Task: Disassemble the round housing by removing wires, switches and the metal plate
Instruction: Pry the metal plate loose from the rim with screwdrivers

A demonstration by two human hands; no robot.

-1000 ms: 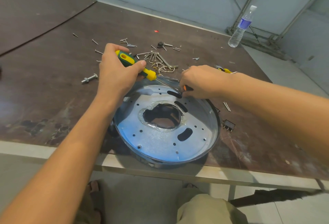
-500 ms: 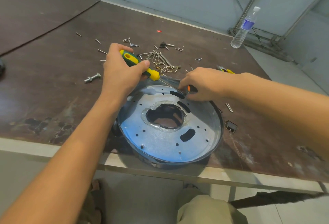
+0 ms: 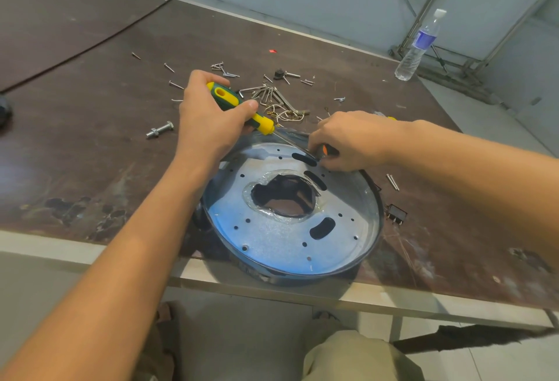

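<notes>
While the round housing [image 3: 281,280] holds the metal plate [image 3: 272,244], left hand [image 3: 208,120] grips screwdriver [image 3: 225,95]; right hand [image 3: 354,138] pinches orange-black tool [image 3: 327,150] at one o'clock; loose screws [image 3: 225,70] beyond.

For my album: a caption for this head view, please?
Left hand grips a yellow screwdriver against the metal plate of the round housing; right hand holds an orange-handled tool at its tip.

L hand [image 3: 208,126] grips yellow-green screwdriver [image 3: 239,107], shaft angled to far rim of round housing [image 3: 284,280]; R hand [image 3: 354,138] pinches orange-black tool [image 3: 328,150] there; metal plate [image 3: 272,241] inside.
</notes>
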